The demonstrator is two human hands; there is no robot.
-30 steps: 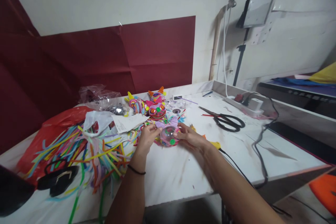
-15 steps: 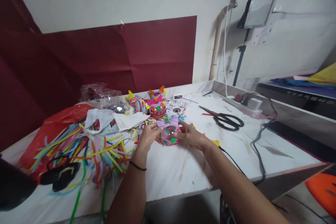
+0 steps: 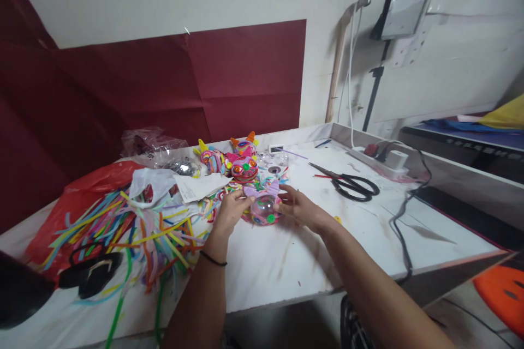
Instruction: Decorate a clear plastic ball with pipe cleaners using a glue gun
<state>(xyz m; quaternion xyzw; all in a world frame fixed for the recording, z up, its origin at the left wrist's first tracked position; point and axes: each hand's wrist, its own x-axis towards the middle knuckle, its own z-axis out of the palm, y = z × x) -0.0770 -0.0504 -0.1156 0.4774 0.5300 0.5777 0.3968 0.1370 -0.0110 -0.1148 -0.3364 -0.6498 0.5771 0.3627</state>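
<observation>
Between both hands, low over the white table, is a pipe-cleaner craft figure with a clear round plastic dome, purple ears and a green dot on its lower front. My left hand grips its left side with fingers and thumb, a dark band round the wrist. From the right, my right hand holds the dome's edge, its thumb on the clear surface. Just behind stand finished-looking colourful animal figures with orange and yellow ears. Part of the dome's underside is hidden.
Loose coloured pipe cleaners cover the left side, with a red plastic bag and a black strapped item. Black-handled scissors lie at the right, near a power strip and dark cable.
Both hands keep hold of the figure, with only a slight shift of fingers. The view has moved slightly. My right forearm now hides most of a yellow object and its black cord.
</observation>
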